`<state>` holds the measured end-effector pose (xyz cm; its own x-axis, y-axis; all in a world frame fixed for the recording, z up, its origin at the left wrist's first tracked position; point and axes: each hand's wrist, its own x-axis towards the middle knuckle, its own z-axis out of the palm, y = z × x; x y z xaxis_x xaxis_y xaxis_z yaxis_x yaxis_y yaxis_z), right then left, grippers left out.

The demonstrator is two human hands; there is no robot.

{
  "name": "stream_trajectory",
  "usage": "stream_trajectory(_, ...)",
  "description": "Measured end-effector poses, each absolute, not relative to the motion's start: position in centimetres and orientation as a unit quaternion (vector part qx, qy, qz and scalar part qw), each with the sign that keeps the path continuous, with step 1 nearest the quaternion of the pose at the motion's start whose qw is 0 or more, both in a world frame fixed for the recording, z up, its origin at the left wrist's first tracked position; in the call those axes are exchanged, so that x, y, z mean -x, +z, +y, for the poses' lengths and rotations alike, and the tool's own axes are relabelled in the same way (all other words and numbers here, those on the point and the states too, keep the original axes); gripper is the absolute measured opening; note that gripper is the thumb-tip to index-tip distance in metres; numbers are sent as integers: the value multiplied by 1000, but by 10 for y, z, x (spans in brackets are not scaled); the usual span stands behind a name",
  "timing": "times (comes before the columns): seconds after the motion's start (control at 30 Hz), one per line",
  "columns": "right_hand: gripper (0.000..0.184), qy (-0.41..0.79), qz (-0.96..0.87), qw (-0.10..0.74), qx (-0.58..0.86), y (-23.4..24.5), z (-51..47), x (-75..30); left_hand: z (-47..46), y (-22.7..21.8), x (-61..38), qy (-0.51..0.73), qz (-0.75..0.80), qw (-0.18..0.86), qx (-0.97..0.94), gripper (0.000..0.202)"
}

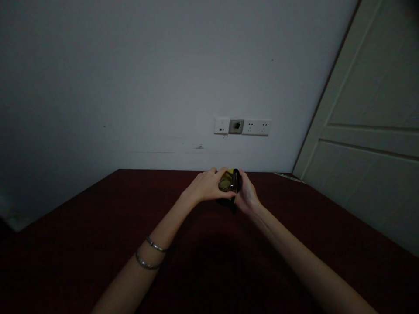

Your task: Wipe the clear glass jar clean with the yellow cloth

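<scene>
While the left hand [207, 186] bends into a C around it, fingers over the top and thumb along the lower edge, I see the right hand [248, 194] curled against the dark side of one small amber-and-black object [224, 184]. Both have hold of it; the right fingertips are hidden from me, so I can't tell how tightly they close.

Object sits below the socket strip [257, 127] in my view, over the far part of the table [98, 213]; can't tell whether it touches the wood. Looks like tinted eyewear, though too dim to be sure.

Handling, my guess: light, stiff, smooth and a bit slippery on the see-through face, which may scratch or crack. I'd take it by the black part and keep fingers off the clear face.

Pointing: the clear oval faces me, black part on its right. The oval's own length seems to run sideways, roughly parallel to the socket strip; the whole thing's long axis is lost behind the fingers.

Further out: two bangles [158, 248] on the left forearm, lower left of the socket strip. Pale wall [147, 78] around the strip, scuff mark [199, 147] lower left of it, panelled door [369, 174] to its right.
</scene>
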<state>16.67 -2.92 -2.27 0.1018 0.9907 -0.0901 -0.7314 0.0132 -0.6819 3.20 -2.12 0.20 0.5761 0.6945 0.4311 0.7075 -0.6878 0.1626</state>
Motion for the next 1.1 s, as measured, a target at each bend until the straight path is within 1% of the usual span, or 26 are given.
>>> stream_trajectory(0.13, 31, 644, -219, 667, 303, -23, -29, -163, -10, -5, -31, -276, -378, -18, 884, 99)
stream_trajectory(0.23, 31, 653, -213, 656, 313, -28, -25, -165, -2, -13, -34, -327, -359, -61, 872, 104)
stream_trajectory(0.4, 35, 647, -207, 654, 334, -32, -18, -174, 10, -35, -46, -432, -357, -194, 805, 105)
stream_trajectory(0.43, 35, 643, -210, 656, 336, -31, -17, -175, 13, -40, -48, -446, -354, -226, 790, 101)
stream_trajectory(0.57, 35, 644, -247, 640, 339, -28, -13, -180, 23, -53, -49, -478, -292, -356, 748, 74)
stream_trajectory(0.67, 28, 642, -278, 616, 362, -27, -3, -190, 29, -53, -44, -502, -272, -400, 717, 68)
stream_trajectory(0.77, 20, 615, -292, 605, 414, -29, 13, -207, 30, -47, -39, -502, -259, -396, 724, 69)
stream_trajectory(0.87, 17, 568, -307, 616, 452, -30, 26, -222, 29, -43, -36, -476, -245, -346, 770, 71)
stream_trajectory(0.97, 13, 540, -328, 619, 467, -29, 33, -228, 26, -43, -36, -461, -246, -294, 800, 76)
stream_trajectory(1.1, 9, 526, -342, 622, 468, -26, 42, -224, 25, -44, -35, -433, -275, -257, 819, 82)
